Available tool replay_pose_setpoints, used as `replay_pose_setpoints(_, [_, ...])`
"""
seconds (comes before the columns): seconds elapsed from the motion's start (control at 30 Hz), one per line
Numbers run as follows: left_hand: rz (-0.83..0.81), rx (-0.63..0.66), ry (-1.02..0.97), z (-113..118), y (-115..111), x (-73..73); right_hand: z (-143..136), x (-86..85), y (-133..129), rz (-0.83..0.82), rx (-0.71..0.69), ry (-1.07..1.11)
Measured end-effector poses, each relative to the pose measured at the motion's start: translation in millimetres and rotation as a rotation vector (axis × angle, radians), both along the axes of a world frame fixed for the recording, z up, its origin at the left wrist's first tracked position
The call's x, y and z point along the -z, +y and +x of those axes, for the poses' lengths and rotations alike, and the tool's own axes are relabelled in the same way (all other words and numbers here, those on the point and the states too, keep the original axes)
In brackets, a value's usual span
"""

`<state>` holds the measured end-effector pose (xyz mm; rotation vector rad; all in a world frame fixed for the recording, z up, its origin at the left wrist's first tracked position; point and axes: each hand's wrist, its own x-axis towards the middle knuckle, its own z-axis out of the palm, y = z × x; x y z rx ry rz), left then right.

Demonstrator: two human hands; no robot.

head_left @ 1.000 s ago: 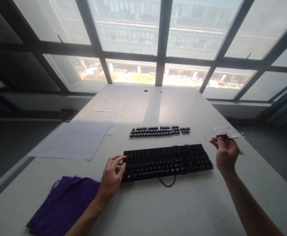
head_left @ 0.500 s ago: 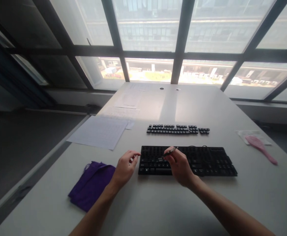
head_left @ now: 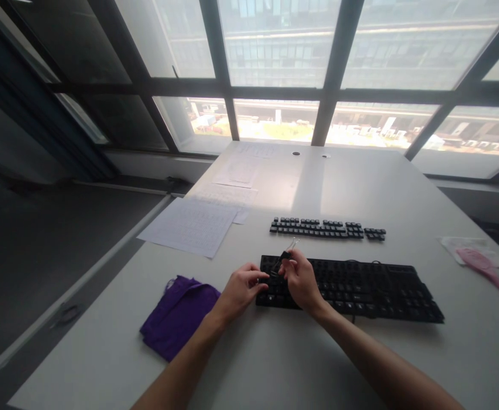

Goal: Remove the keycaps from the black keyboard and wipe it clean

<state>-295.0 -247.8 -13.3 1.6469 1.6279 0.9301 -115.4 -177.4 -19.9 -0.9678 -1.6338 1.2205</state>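
A black keyboard (head_left: 373,290) lies on the table, its upper rows stripped of keycaps and its lower rows still carrying them. My right hand (head_left: 303,279) is closed round a keycap puller (head_left: 285,255), a small black body with wire loops at both ends, tilted above the keyboard's left part. Over the keyboard's left edge, my left hand (head_left: 245,287) has thumb and forefinger drawn together close to the puller's lower wires. Whatever sits between those fingertips is too small and dark to make out. Beyond the keyboard, loose black keycaps (head_left: 318,229) are laid out in rows.
A folded purple cloth (head_left: 176,316) lies by my left forearm. Sheets of paper (head_left: 193,225) cover part of the table's left side. At the right, a pink hairbrush (head_left: 486,270) rests partly on a white packet (head_left: 450,247). Large windows rise behind the table.
The view has swung slightly left. My left hand has come in over the keyboard toward the puller. My right hand has turned the puller more upright, so its upper wires show.
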Motion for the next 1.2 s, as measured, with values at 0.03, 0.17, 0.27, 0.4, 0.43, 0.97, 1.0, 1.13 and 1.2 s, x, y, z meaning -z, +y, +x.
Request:
replay_pose_setpoints(0.03, [-0.002, 0.0, -0.004, 0, 1, -0.4, 0, 0.4, 0, -0.003, -0.002, 0.005])
replay_pose_setpoints(0.17, [-0.017, -0.014, -0.069, -1, 1, -0.5, -3, -0.2, -4, 0.063, -0.041, -0.01])
replay_pose_setpoints(0.27, [-0.025, -0.026, -0.129, -3, 0, 1.6, -5, -2.1, -6, 0.156, -0.106, -0.059])
replay_pose_setpoints(0.4, [-0.014, -0.03, -0.125, -2, -1, 2.7, -8, -4.0, -7, 0.199, -0.163, -0.097])
replay_pose_setpoints(0.43, [-0.011, -0.039, -0.126, -2, -1, 2.7, -8, -4.2, -6, 0.198, -0.173, -0.102])
replay_pose_setpoints(0.97, [-0.008, 0.014, -0.128, -1, -1, -0.8, 3, -8.1, 14, 0.533, -0.536, -0.278])
replay_pose_setpoints(1.0, [-0.009, 0.012, -0.129, -1, -1, -0.4, 3, -6.3, 14, 0.498, -0.496, -0.252])
replay_pose_setpoints(1.13, [-0.023, -0.01, -0.12, 0, -1, -2.8, 3, -0.6, 12, 0.376, -0.383, -0.144])
replay_pose_setpoints(1.2, [-0.027, -0.013, -0.105, 1, 0, -5.5, 4, -0.7, 12, 0.357, -0.37, -0.12])
